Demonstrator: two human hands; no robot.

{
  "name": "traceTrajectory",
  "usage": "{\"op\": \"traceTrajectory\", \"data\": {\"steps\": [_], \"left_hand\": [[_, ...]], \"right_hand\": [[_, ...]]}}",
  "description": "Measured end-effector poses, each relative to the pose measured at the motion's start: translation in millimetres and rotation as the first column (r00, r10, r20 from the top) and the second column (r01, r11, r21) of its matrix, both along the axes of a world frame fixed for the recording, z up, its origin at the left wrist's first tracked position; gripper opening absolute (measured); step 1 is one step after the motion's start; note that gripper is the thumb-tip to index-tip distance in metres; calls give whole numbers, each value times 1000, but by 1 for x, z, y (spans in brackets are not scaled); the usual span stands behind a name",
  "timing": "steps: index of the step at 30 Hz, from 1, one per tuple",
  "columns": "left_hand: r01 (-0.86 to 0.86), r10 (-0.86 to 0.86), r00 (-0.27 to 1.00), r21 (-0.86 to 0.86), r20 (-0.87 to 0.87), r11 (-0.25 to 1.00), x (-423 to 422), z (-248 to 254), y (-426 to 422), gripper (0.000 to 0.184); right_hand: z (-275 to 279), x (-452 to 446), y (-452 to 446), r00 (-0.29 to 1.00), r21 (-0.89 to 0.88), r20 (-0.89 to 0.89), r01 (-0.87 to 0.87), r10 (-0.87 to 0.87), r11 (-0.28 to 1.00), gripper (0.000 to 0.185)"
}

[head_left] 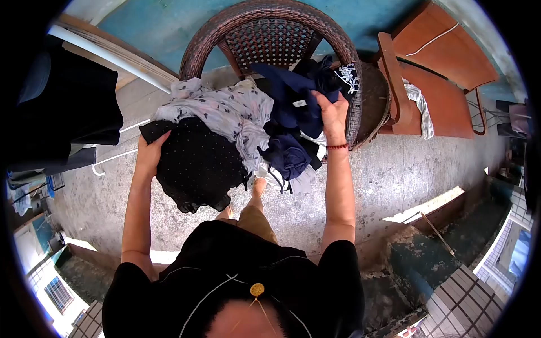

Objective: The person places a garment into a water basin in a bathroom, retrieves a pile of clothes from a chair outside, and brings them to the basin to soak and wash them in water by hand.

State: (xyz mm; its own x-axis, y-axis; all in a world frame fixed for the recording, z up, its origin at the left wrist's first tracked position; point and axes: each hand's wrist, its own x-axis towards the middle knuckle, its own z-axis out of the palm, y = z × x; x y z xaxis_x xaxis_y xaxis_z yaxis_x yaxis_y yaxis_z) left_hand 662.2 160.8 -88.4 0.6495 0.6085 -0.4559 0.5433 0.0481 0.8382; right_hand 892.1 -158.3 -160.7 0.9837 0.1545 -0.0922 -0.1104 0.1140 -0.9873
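In the foreground, under a gold pendant (257, 289) on your black shirt (225, 253), a bare foot (258, 187) shows on the concrete floor (389, 174) near the hanging laundry. Your left hand (150, 155) grips the black dotted cloth (197, 163) by its banded corner, thumb closed on the near face, the other fingers largely out of sight behind it. The ruffled hem hangs toward the floor, where a low hand could let it brush the concrete or your foot. A pale patterned cloth (228, 107) lies across the top of the black one and runs toward the heap on the chair; a sharp pull to the left might drag it along, since the two overlap. Loose straps (276, 179) at the heap's near edge look ready to snag. Your right hand (334, 118), a red bracelet (337, 146) at the wrist, pinches navy cloth (293, 107) between thumb and fingers with little gap; lifting hard there could tip neighboring pieces off, as they appear tangled beneath. The dotted cloth spreads right of and below the left fingertips, its edge inside the grip; the navy cloth falls left of the right fingertips, its white label (299, 103) just beside the thumb. Beyond stands the woven chair (270, 10), with a wooden bench (434, 101) off to the right, a striped cloth (418, 107) over its front edge, against a blue wall (146, 28).
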Motion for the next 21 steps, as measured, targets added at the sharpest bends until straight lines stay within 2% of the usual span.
{"op": "traceTrajectory", "data": {"steps": [2,3,4,5,6,7,8,9,11,12,14,15,17,19,21], "left_hand": [[-67,73,988,-47,139,997,5,-10,-13,26],[-132,142,984,-88,111,987,9,-14,-26,26],[-102,119,983,-130,137,986,12,-22,-39,26],[-69,97,982,-171,162,983,13,-31,-46,26],[-65,93,982,-170,164,983,7,-41,-41,26],[-61,159,970,-455,182,889,-4,-51,-30,29],[-43,228,958,-698,175,715,-12,-56,-26,33],[-8,253,948,-784,191,620,-16,-42,-29,40],[-30,309,937,-845,162,534,-13,-3,-53,41],[-38,311,938,-845,153,533,-16,-7,-53,41],[-59,293,939,-754,180,654,-20,-32,-51,43],[-112,253,960,-667,119,736,-29,-68,-35,35],[-257,305,952,-607,-25,752,-26,-74,-30,21],[-279,350,937,-640,-17,716,-30,-87,-27,17],[-303,400,916,-671,-10,677,-41,-90,-14,12]], "right_hand": [[19,-32,43,995,38,43,-96,95,995,26],[37,-59,68,983,98,79,-172,164,980,26],[42,-82,89,951,95,91,-303,295,948,29],[53,-103,105,896,-146,213,-365,389,920,33],[50,-127,123,889,-263,304,-268,343,927,38],[44,-144,137,868,-366,393,-156,304,917,43],[38,-149,143,871,-365,390,-153,300,918,43],[34,-153,146,870,-379,363,-191,335,906,45],[26,-162,150,873,-389,322,-231,367,892,46],[24,-168,151,842,-412,354,-250,407,876,47],[21,-176,151,773,-456,410,-287,484,843,46],[18,-181,150,773,-456,405,-292,488,841,46],[14,-187,148,735,-422,392,-392,554,818,51],[8,-178,132,702,-412,440,-396,560,821,52],[7,-161,108,696,29,255,-699,671,714,36]]}}
